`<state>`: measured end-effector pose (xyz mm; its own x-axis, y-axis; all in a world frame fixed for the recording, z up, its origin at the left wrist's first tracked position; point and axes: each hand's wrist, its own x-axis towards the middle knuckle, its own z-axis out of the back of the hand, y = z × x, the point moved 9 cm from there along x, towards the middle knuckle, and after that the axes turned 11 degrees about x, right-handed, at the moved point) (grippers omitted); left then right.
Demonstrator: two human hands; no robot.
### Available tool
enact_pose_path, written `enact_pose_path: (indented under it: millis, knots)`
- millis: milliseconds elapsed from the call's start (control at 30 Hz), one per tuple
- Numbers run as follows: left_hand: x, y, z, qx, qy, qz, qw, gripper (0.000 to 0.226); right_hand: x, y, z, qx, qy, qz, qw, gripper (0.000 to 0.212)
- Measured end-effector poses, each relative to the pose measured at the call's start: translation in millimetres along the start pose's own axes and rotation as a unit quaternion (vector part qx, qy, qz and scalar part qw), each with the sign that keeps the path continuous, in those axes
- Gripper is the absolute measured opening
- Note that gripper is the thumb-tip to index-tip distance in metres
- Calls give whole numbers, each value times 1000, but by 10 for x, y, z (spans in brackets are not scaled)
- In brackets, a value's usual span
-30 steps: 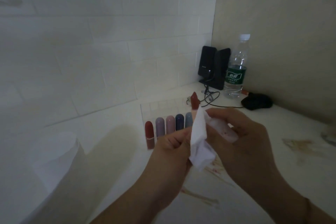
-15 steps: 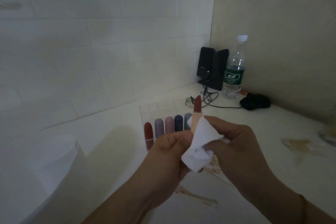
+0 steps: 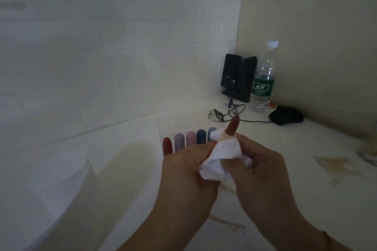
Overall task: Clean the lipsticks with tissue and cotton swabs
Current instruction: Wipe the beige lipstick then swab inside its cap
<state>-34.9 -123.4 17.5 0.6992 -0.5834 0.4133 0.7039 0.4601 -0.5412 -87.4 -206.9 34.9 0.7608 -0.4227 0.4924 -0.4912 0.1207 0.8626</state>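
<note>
My left hand [image 3: 187, 171] grips an open lipstick [image 3: 232, 127], whose brown-red bullet tilts up and to the right out of a pale pink tube. My right hand [image 3: 263, 171] holds a crumpled white tissue [image 3: 221, 156] wrapped round the tube just below the bullet. Behind my hands a row of capped lipsticks [image 3: 190, 138] in red, lilac, pink and blue stands in a clear organiser [image 3: 173, 123]. The lower part of the held tube is hidden by tissue and fingers.
A large white tissue roll [image 3: 55, 185] stands at the near left. In the far corner are black speakers [image 3: 238, 77], a water bottle [image 3: 263, 79], cables [image 3: 226, 113] and a black mouse [image 3: 285, 117]. Brown-red smears [image 3: 228, 224] mark the white countertop. Tiled walls enclose the left and back.
The lipstick has tipped from upright to leaning right. The tissue has bunched tighter round the tube, and both hands have shifted slightly right.
</note>
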Motion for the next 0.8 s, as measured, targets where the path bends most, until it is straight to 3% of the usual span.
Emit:
enact_pose_path:
  millis: [33, 100, 167, 200, 267, 367, 433, 467, 500, 533, 567, 600, 633, 700, 733, 800]
  knots:
    - [10, 60, -73, 78, 18, 16, 997, 59, -3, -41, 26, -7, -2, -3, 1000, 24]
    - [33, 138, -19, 144, -48, 30, 988, 93, -3, -51, 62, 9, -19, -19, 1000, 26]
    - [18, -6, 60, 63, -42, -10, 997, 44, 1, -109, 94, 58, -30, -58, 996, 16]
    - [-2, -71, 70, -47, -11, -14, 999, 18, 8, -108, 86, 84, -27, -76, 993, 15]
    - [14, -101, 81, -165, 29, -28, 986, 39, 19, -97, 58, 118, -12, -102, 988, 21]
    - [-12, -79, 102, -198, 52, -19, 979, 45, 15, -61, 32, 124, 18, -111, 986, 24]
    - [-13, -68, 172, -197, -19, -8, 980, 36, 6, -97, 110, 93, -9, -98, 991, 21]
    - [-10, -17, 136, -154, -29, 19, 987, 21, -5, -79, 122, 80, -26, -85, 993, 22]
    - [4, 8, 67, -73, -17, 31, 997, 28, -14, -62, 124, 70, -41, -70, 994, 24]
    - [2, 11, 47, 16, -7, 37, 999, 73, -29, -42, 130, 64, -58, -55, 995, 26]
    - [3, 97, 7, 113, 3, 72, 991, 96, -38, -13, 125, 59, -69, -39, 995, 23]
    - [-14, 104, 42, 143, -10, 83, 986, 95, -47, 23, 109, 60, -77, -32, 995, 19]
    - [-39, 16, 96, 123, -35, 53, 990, 82, -48, 41, 99, 65, -80, -28, 994, 16]
    - [-118, -75, 291, -41, -110, 10, 993, 30, -35, 53, 96, 76, -74, -40, 994, 16]
    - [-124, -73, 302, -102, -115, -1, 988, 26, -24, 78, 104, 87, -69, -48, 993, 16]
    - [-89, -74, 135, -294, -10, -5, 956, 36, 6, 121, 143, 126, -57, -62, 988, 18]
